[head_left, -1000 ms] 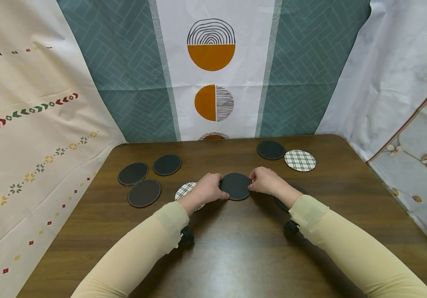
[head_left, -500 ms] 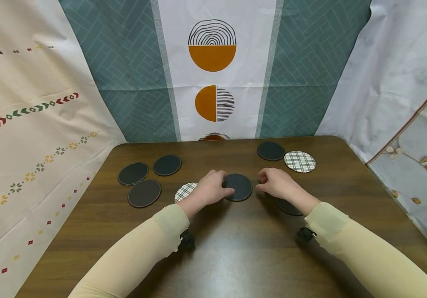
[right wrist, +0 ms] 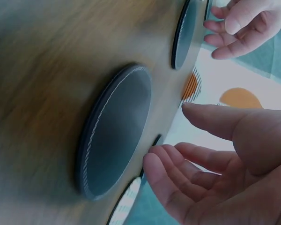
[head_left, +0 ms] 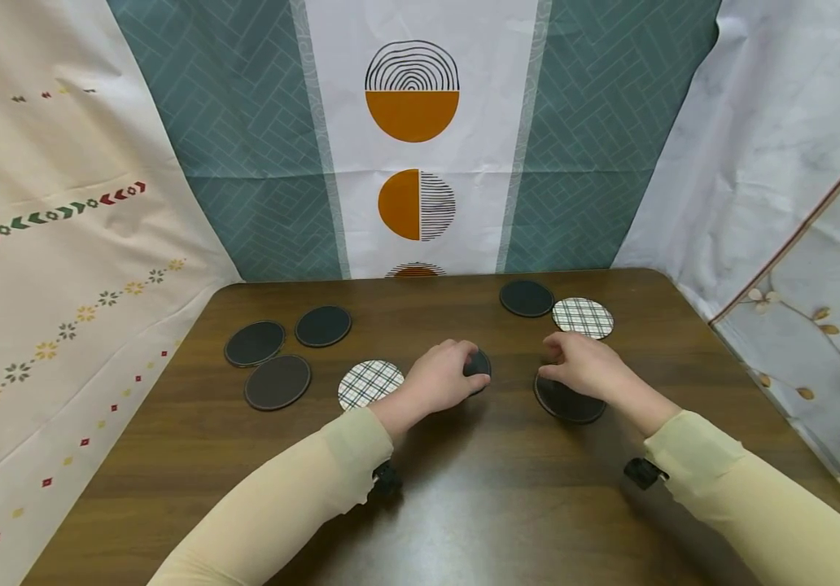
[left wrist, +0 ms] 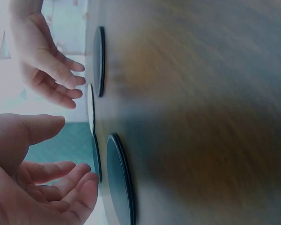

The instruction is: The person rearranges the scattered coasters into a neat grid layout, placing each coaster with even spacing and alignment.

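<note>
My left hand (head_left: 440,378) hovers over a round dark coaster (head_left: 482,373) in the middle of the table and hides much of it. In the left wrist view its loosely bent fingers hold nothing, with a gap to that coaster (left wrist: 119,183). Farther right, my right hand (head_left: 587,366) is above another dark coaster (head_left: 568,404), covering its back part. Light stitching runs round this coaster's rim (right wrist: 117,133) in the right wrist view. Thumb and fingers of the right hand (right wrist: 225,164) are apart, with nothing between them.
A checked white coaster (head_left: 370,384) lies beside my left forearm. Dark coasters (head_left: 255,343), (head_left: 323,325) and a brownish one (head_left: 277,382) lie at the left. Behind my right hand are a dark coaster (head_left: 527,299) and a checked one (head_left: 584,317). Patterned cloths hang around the wooden table (head_left: 457,505).
Both hands have let go of the middle coaster, which they held by its sides. The right hand has moved right above the other dark coaster; the left has shifted right over the middle one.
</note>
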A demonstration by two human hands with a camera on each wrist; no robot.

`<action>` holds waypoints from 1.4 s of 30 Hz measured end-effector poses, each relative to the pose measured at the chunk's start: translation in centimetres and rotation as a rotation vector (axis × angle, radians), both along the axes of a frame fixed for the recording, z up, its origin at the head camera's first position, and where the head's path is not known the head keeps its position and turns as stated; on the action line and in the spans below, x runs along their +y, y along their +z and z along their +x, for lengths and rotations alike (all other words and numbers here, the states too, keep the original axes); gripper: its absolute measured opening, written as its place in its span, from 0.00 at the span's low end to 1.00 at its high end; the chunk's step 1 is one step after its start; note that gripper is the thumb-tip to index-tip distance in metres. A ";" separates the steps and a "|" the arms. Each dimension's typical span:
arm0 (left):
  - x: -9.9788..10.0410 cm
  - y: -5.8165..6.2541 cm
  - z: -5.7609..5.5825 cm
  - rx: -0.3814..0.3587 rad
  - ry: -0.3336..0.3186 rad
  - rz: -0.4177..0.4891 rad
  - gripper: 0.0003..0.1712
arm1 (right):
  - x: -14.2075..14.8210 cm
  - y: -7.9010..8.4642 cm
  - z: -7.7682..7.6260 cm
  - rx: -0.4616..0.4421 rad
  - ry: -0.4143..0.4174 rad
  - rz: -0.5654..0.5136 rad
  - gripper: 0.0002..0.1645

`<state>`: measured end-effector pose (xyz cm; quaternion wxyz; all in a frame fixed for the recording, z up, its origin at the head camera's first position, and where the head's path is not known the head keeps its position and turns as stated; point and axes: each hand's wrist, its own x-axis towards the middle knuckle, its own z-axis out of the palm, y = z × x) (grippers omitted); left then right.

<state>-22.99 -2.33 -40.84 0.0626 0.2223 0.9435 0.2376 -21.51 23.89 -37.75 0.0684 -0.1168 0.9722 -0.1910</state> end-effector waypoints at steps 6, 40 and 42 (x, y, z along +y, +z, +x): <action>2.0 -1.4 -0.5 -0.014 -0.041 -0.002 0.33 | 2.4 -0.1 0.8 -0.009 -0.026 0.031 0.35; 8.6 -0.6 2.2 0.036 -0.106 -0.139 0.26 | 11.1 -7.1 -1.2 -0.044 -0.044 0.039 0.39; 8.9 -0.7 2.2 0.035 -0.098 -0.152 0.28 | 11.9 -8.6 -2.1 -0.032 -0.048 0.041 0.38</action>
